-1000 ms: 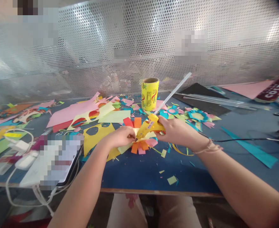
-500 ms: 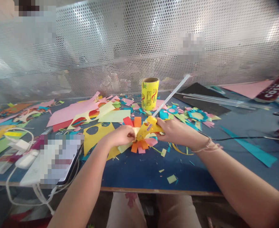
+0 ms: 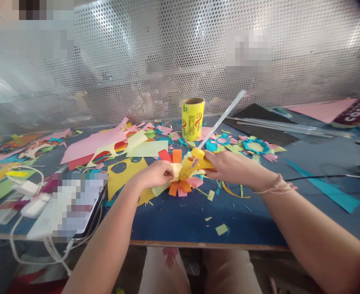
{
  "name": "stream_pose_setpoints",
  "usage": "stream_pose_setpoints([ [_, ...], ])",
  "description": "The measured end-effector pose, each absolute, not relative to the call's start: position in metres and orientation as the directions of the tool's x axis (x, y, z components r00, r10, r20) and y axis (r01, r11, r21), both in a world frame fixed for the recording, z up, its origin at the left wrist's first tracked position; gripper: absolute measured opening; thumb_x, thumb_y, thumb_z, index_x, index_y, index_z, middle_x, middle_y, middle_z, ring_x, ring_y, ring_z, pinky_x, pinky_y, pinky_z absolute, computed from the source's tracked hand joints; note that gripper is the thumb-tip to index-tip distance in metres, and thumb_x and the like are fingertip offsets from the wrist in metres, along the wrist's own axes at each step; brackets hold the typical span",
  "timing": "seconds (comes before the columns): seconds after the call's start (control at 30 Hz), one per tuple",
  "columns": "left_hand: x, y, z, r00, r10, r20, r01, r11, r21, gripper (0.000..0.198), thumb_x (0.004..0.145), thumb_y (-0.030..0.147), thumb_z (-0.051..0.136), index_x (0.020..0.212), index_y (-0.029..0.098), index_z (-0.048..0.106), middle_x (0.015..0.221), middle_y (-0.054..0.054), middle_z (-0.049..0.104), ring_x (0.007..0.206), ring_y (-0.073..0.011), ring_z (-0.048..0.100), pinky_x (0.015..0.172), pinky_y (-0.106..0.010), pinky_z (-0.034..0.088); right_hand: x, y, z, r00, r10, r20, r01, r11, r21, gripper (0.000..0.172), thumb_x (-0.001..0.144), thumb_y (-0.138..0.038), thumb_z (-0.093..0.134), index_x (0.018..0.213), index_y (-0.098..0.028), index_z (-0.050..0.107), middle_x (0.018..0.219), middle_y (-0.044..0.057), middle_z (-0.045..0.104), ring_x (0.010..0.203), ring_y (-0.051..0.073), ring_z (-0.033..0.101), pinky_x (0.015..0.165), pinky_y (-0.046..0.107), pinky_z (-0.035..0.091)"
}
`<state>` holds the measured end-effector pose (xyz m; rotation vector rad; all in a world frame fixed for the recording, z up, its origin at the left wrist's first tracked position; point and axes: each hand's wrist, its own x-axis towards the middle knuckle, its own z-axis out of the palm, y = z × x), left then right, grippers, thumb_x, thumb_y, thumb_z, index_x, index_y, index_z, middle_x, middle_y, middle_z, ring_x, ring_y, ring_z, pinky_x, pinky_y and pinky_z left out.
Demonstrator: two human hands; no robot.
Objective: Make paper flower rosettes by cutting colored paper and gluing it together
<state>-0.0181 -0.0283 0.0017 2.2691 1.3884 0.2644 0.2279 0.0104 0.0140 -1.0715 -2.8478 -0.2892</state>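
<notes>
My right hand (image 3: pixel 229 166) is wrapped round the grip of a yellow hot glue gun (image 3: pixel 191 166). A long clear glue stick (image 3: pixel 222 119) sticks up out of the gun's back end. Its nozzle end points down over a paper flower (image 3: pixel 184 186) with red, orange, pink and pale petals; the tip itself is hidden. At the flower's left side my left hand (image 3: pixel 156 173) is closed, fingers pinching a pale yellow part of it. Yellow paper with cut-out holes (image 3: pixel 127 171) lies beside the left wrist.
Behind the gun stands a yellow cardboard tube (image 3: pixel 193 119). Paper flowers (image 3: pixel 255 145), scraps and spare glue sticks (image 3: pixel 278 127) lie at right, with a black cable (image 3: pixel 314 177). A phone (image 3: pixel 91 204) and white charger cables are at left. A perforated metal panel (image 3: pixel 183 45) closes the back.
The glue gun and my right hand have shifted slightly right, away from my left fingers. My left hand stays almost where it was on the flower.
</notes>
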Motion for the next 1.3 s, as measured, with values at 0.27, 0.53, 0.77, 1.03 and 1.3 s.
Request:
stream_pose_setpoints([
  [0.27,-0.017,-0.030,0.004,0.485,0.871,-0.082,0.779,-0.387,0.493,0.018,0.069,0.010,0.051,0.077,0.017,0.066,0.086,-0.004,0.066,0.078,-0.0157,0.058,0.069,-0.024,0.045,0.229,0.012,0.017,-0.703,0.686,0.190,0.709,0.697,0.108,0.039,0.082,-0.043,0.044,0.107,-0.016,0.053,0.065,0.006,0.061,0.050,0.017,0.049,0.047,0.027,0.020],
  [0.53,-0.012,-0.033,0.003,0.487,0.866,-0.118,0.792,-0.380,0.479,0.022,0.069,0.010,0.047,0.072,0.019,0.067,0.084,-0.003,0.066,0.073,-0.0141,0.059,0.064,-0.023,0.043,0.240,0.020,0.024,-0.486,0.841,0.239,0.870,0.491,0.043,0.056,0.076,-0.060,0.047,0.110,-0.016,0.050,0.077,0.009,0.064,0.062,0.021,0.057,0.049,0.026,0.027],
  [0.77,-0.002,-0.037,0.003,0.413,0.903,-0.121,0.854,-0.337,0.397,0.014,0.073,0.018,0.050,0.065,0.018,0.062,0.070,-0.004,0.063,0.065,-0.0158,0.056,0.057,-0.027,0.039,0.241,0.020,0.029,-0.422,0.861,0.284,0.899,0.437,0.011,0.060,0.078,-0.062,0.044,0.114,-0.014,0.047,0.076,0.011,0.064,0.063,0.024,0.057,0.049,0.028,0.028],
  [1.03,0.006,-0.041,0.004,0.440,0.894,-0.087,0.840,-0.376,0.390,0.021,0.072,0.009,0.047,0.068,0.018,0.066,0.080,-0.005,0.061,0.066,-0.0139,0.052,0.062,-0.027,0.039,0.241,0.019,0.030,-0.417,0.842,0.341,0.895,0.446,-0.008,0.058,0.077,-0.062,0.044,0.111,-0.015,0.049,0.074,0.009,0.064,0.061,0.023,0.056,0.049,0.028,0.029],
  [1.3,0.006,-0.043,0.007,0.444,0.895,-0.039,0.820,-0.388,0.422,0.019,0.076,0.013,0.051,0.070,0.018,0.068,0.083,-0.005,0.062,0.071,-0.0142,0.054,0.068,-0.028,0.040,0.241,0.018,0.032,-0.395,0.863,0.314,0.906,0.422,-0.020,0.059,0.077,-0.062,0.047,0.114,-0.016,0.048,0.072,0.009,0.064,0.061,0.023,0.058,0.048,0.028,0.030],
])
